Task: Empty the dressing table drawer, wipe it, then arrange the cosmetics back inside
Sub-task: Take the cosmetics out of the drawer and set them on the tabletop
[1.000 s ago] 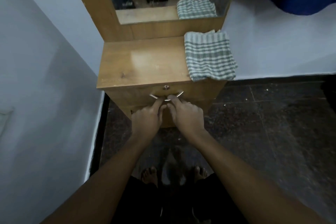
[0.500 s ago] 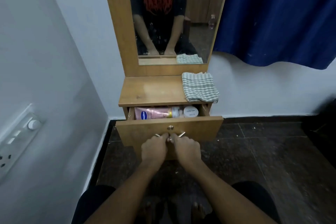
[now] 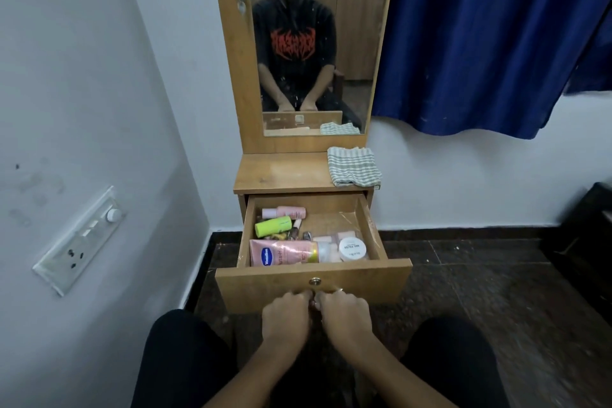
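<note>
While the drawer (image 3: 314,288) stands pulled well out of the dressing table, everything else can be placed from it. Left of the drawer, on the white wall, sits a switch and socket plate (image 3: 81,238). Inside the drawer, at its left side, lie a pale pink bottle (image 3: 288,211), a lime-green tube (image 3: 273,226) just in front of it, and a long pink lotion tube (image 3: 283,252) along the front wall; small items crowd the middle, too jumbled to name. Toward the drawer's right front sits a white round jar (image 3: 352,248), with bare lining behind it. The cosmetics lie loose, so I judge emptying has not begun. Below the drawer front, the left hand (image 3: 286,315) and right hand (image 3: 346,313) meet at the handle under the small keyhole (image 3: 314,281); each grip is clenched around the handle, which their knuckles mostly hide, and two hands side by side keep the pull straight. Above and right of the drawer, a folded striped cloth (image 3: 354,166) waits on the counter (image 3: 281,174), handy for the wiping step. Further right hangs a blue curtain (image 3: 480,36). Compared with half a second ago, the drawer has slid much farther out, exposing the back rows, and the view has tilted up to show more of the mirror (image 3: 314,43).
</note>
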